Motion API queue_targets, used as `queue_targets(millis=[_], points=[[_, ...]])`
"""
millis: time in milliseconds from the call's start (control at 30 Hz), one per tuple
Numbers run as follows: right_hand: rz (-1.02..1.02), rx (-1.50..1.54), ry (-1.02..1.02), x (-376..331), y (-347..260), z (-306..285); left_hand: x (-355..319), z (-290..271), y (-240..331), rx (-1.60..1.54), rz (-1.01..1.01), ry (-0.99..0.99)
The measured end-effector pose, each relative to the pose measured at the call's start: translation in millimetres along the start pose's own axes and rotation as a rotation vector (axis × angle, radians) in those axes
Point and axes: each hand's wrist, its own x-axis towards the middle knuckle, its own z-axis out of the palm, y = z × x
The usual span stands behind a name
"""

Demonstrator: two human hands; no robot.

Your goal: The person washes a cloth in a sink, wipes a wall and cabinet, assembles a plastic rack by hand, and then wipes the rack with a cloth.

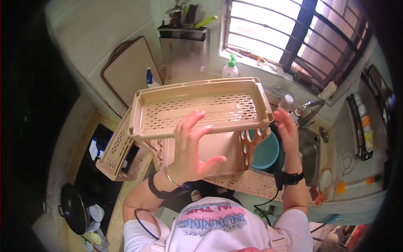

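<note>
A beige plastic rack (228, 127) stands in front of me, its long upper basket pierced with rows of small slots. A second slotted basket (110, 157) sticks out lower on the left, and side panels with round holes (247, 155) join the levels. My left hand (188, 147) is raised in front of the upper basket's near rim, fingers and thumb spread; whether it touches the rim I cannot tell. Beside the basket's right corner is my right hand (288, 130), its fingers loosely bent and apart, with nothing seen in them.
Right of the rack, a turquoise basin (266, 151) sits by the metal sink (310, 164) and tap (308, 111). Behind are a green-topped pump bottle (230, 69), a cutting board (132, 69) and a knife holder (184, 44). A black pan (73, 208) lies at lower left.
</note>
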Motion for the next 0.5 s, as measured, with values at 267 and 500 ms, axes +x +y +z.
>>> queue_targets(millis=[267, 500], points=[[-0.071, 0.075, -0.217, -17.6, 54.4, 7.3, 78.7, 103.8, 33.6, 0.146, -0.020, -0.668], [-0.334, 0.020, -0.112, -9.3, 86.4, 30.2, 68.1, 151.2, 36.9, 0.082, -0.319, -0.610]])
